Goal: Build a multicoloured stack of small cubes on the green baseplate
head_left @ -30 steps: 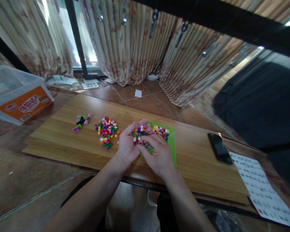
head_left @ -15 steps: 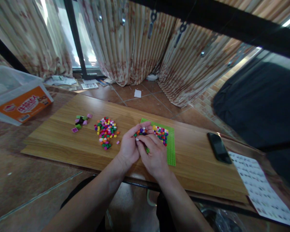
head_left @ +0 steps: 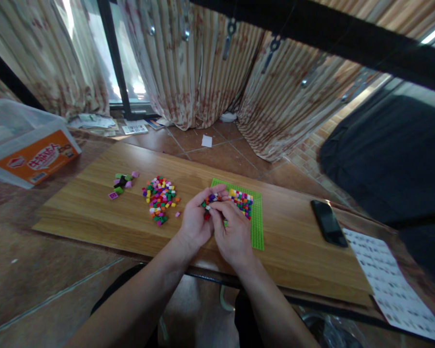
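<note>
My left hand is cupped palm up over the wooden board, holding several small coloured building bricks in its palm and fingers. Against that palm, my right hand pinches a small white brick between thumb and forefinger. Behind and beneath the hands lies a green studded baseplate, partly hidden by them. Tightly set rows of mixed-colour bricks cover part of it. To the left is a loose pile of bricks.
A smaller heap of larger blocks lies farther left on the board. A black phone and a printed sheet are on the right. A clear plastic box stands at the left, with curtains beyond.
My right thumb and fingertips have shifted slightly right within the left palm, showing more of the white brick and a red brick. The left hand stays nearly still.
</note>
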A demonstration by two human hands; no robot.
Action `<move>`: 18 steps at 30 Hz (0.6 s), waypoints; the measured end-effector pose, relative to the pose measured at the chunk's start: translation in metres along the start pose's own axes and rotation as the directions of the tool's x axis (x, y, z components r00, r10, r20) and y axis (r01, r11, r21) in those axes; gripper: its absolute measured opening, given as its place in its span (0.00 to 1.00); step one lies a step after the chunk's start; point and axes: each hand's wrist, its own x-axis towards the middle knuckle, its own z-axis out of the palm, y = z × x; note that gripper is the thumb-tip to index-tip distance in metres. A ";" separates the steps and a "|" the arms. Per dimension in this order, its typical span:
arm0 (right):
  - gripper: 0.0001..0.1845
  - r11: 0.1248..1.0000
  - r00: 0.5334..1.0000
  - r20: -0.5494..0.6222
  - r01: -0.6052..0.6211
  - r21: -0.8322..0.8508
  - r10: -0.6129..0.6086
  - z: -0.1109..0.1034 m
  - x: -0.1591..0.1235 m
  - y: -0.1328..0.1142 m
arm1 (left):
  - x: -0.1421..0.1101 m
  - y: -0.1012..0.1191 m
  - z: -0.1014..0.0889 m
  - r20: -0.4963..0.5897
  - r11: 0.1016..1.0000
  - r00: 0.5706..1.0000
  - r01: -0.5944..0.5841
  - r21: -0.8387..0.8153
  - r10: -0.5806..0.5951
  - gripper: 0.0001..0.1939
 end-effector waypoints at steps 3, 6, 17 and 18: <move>0.08 0.997 0.999 -0.029 -0.038 0.073 0.040 -0.001 0.000 0.000 | 0.000 0.000 0.001 -0.010 1.000 1.000 -0.003 -0.016 0.003 0.17; 0.08 0.983 0.993 -0.066 -0.088 0.164 0.100 -0.004 0.001 0.004 | 0.001 0.001 0.000 -0.047 1.000 0.999 -0.010 -0.029 0.009 0.16; 0.09 0.902 0.947 -0.112 -0.246 0.356 0.302 -0.018 0.009 0.025 | -0.006 0.004 -0.005 0.107 0.939 0.994 -0.002 0.344 -0.038 0.12; 0.09 0.907 0.950 -0.105 -0.242 0.345 0.293 -0.019 0.009 0.025 | -0.007 0.003 -0.005 0.123 0.931 0.992 -0.012 0.365 -0.036 0.12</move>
